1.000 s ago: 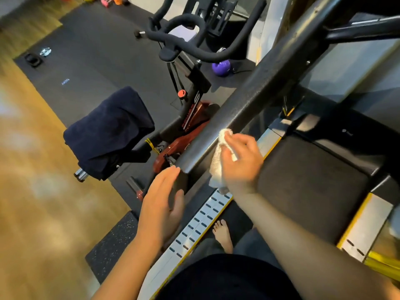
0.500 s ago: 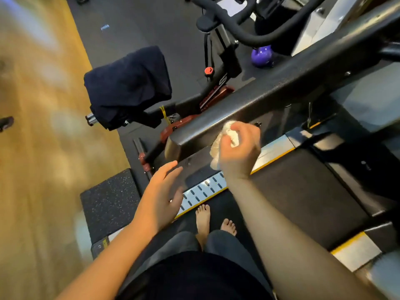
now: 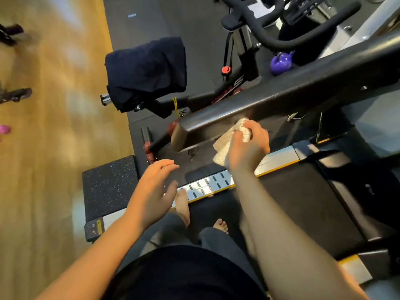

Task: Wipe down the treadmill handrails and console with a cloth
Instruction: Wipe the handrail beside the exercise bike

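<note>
Right hand grips the white cloth against the handrail; left hand hovers, fingers straight; no writing legible.

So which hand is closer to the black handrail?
Right. The right hand presses the white cloth against the handrail; the left hand hovers below its end, not touching.

wooden floor, black mat, exercise bike

Dim indoor light, motion blur, perhaps wide-angle distortion
</note>
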A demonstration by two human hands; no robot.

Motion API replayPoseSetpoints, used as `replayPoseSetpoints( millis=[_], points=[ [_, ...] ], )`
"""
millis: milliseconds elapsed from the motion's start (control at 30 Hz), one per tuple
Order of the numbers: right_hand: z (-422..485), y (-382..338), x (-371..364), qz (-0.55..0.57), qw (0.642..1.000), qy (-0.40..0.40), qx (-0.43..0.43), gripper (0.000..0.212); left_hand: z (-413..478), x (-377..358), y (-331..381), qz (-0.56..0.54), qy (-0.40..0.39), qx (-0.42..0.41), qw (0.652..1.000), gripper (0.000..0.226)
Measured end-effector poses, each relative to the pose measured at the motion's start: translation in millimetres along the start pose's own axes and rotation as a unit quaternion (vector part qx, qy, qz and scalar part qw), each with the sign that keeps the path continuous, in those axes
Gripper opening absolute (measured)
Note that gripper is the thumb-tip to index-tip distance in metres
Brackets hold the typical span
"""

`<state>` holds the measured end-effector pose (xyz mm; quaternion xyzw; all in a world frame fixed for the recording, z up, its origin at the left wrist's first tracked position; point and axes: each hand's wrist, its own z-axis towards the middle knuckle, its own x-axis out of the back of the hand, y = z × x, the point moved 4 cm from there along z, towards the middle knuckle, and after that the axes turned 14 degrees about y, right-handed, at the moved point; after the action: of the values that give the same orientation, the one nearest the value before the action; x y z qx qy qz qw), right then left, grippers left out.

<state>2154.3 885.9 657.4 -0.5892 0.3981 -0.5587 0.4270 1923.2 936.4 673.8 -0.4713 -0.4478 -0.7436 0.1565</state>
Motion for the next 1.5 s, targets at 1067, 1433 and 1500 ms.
replayPoseSetpoints(
  millis=[1067, 1433, 1500],
  points=[
    [-19.3, 30.0, -34.3, -0.032, 0.954, -0.021, -0.297, 0.022, 35.5, 22.3, -17.3, -0.058, 0.039, -0.009, 0.998, 0.026],
    [19.2, 27.7, -19.1, 0.002, 0.965, -0.039, -0.261, 0.027, 31.8, 23.6, -18.7, -0.059, 0.026, -0.028, 0.998, 0.022],
    [26.0, 34.8, -20.7, 0.003, 0.950, -0.024, -0.310, 0.027, 28.7, 25.1, -18.7, -0.058, 0.024, -0.022, 0.998, 0.020]
  ],
)
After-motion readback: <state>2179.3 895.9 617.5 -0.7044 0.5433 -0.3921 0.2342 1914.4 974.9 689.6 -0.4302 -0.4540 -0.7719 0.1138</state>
